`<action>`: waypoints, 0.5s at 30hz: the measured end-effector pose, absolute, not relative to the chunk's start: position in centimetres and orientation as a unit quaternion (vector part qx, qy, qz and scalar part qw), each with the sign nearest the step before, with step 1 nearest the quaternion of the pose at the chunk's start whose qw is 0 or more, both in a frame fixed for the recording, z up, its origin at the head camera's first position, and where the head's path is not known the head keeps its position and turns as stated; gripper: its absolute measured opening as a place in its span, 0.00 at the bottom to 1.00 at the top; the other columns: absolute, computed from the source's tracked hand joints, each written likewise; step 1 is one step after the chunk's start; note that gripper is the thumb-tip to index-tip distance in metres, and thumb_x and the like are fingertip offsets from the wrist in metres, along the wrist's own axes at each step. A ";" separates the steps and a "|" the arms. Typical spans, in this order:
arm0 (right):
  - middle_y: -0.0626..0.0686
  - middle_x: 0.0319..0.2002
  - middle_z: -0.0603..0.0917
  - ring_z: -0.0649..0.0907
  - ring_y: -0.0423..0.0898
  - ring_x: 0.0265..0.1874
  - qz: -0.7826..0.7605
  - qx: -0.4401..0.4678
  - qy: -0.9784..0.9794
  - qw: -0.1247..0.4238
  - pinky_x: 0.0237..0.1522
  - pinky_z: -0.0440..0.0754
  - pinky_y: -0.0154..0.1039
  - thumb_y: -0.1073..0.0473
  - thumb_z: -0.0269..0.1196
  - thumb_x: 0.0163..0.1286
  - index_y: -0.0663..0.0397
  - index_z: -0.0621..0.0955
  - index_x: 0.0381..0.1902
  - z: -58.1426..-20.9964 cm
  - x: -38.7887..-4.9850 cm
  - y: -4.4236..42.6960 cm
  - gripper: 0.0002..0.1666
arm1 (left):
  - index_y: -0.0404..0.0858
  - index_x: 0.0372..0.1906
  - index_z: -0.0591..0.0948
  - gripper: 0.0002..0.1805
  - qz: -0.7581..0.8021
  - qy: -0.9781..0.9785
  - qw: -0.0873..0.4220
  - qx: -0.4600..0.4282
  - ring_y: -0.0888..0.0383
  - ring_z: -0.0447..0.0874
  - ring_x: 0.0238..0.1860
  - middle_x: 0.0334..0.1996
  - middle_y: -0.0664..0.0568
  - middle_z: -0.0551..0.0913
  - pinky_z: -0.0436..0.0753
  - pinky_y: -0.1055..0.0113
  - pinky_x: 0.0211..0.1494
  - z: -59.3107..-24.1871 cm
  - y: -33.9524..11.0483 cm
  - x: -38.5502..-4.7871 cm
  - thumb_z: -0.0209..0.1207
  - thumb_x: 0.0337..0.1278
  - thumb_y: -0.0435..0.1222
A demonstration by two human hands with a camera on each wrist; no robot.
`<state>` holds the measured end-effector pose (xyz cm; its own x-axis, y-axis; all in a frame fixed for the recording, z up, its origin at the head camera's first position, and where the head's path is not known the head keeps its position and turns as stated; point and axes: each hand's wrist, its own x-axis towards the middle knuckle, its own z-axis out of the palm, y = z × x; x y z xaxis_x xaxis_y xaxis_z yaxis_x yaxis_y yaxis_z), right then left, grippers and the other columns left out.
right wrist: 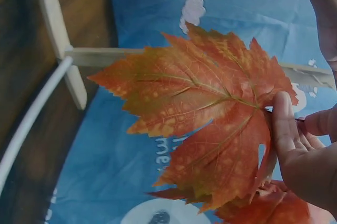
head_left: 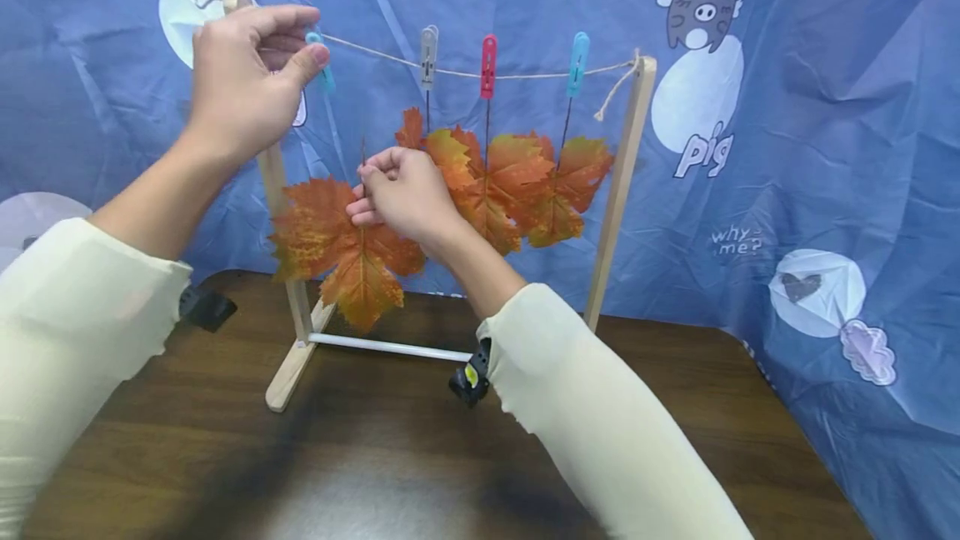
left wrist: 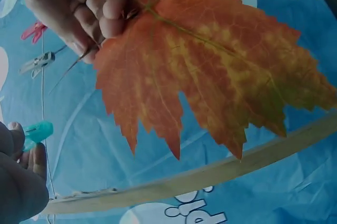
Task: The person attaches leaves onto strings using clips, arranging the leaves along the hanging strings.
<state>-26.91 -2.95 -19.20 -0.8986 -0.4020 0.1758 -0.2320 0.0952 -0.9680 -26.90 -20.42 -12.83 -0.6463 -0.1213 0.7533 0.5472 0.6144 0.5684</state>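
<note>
In the head view my left hand [head_left: 247, 86] is raised at the left end of the string, its thumb and fingers pinching a light blue clothespin [head_left: 326, 73]. The left wrist view shows the same teal-looking clothespin [left wrist: 39, 133] between those fingers, at the string. Lower and to the right, my right hand [head_left: 411, 194] pinches the thin stem of an orange maple leaf [head_left: 360, 261]. This leaf hangs below the clothespin, its stem tip pointing up and apart from the pin. Across the right wrist view the leaf [right wrist: 205, 97] spreads out from the fingertips.
A string [head_left: 532, 76] spans two wooden posts [head_left: 621, 190]. Grey [head_left: 428, 57], red [head_left: 488, 65] and blue [head_left: 577, 65] clothespins hold more orange leaves [head_left: 517, 182] by their stems. A white rod [head_left: 390, 347] runs low above the brown table [head_left: 390, 457]. Blue patterned cloth [head_left: 810, 148] hangs behind.
</note>
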 end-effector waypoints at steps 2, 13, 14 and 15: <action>0.59 0.35 0.83 0.89 0.49 0.30 -0.642 -0.211 0.735 0.062 0.38 0.89 0.40 0.62 0.53 0.82 0.64 0.76 0.46 -18.5 -27.2 -3.1 0.08 | 0.36 0.61 0.83 0.20 -0.422 -0.802 0.400 -0.138 0.67 0.84 0.45 0.46 0.52 0.83 0.81 0.75 0.55 -12.1 -20.2 -27.2 0.65 0.68 0.37; 0.59 0.34 0.81 0.89 0.50 0.31 -0.645 -0.189 0.739 0.042 0.37 0.89 0.38 0.61 0.52 0.83 0.63 0.76 0.47 -16.3 -28.6 -3.7 0.10 | 0.38 0.66 0.80 0.21 -0.473 -0.800 0.342 -0.142 0.64 0.78 0.54 0.51 0.60 0.81 0.74 0.72 0.66 -8.3 -19.2 -28.4 0.60 0.73 0.38; 0.59 0.34 0.81 0.89 0.51 0.31 -0.645 -0.190 0.739 0.040 0.37 0.88 0.39 0.61 0.52 0.83 0.63 0.75 0.46 -16.2 -28.6 -3.7 0.10 | 0.39 0.67 0.79 0.21 -0.465 -0.808 0.333 -0.140 0.64 0.77 0.56 0.53 0.60 0.80 0.73 0.72 0.67 -8.2 -19.1 -28.5 0.59 0.73 0.39; 0.59 0.34 0.81 0.89 0.51 0.31 -0.647 -0.192 0.737 0.040 0.37 0.89 0.39 0.61 0.52 0.83 0.63 0.75 0.46 -16.2 -28.7 -3.8 0.10 | 0.41 0.67 0.79 0.21 -0.460 -0.815 0.324 -0.138 0.64 0.76 0.57 0.54 0.60 0.80 0.73 0.72 0.68 -8.1 -19.0 -28.6 0.58 0.74 0.40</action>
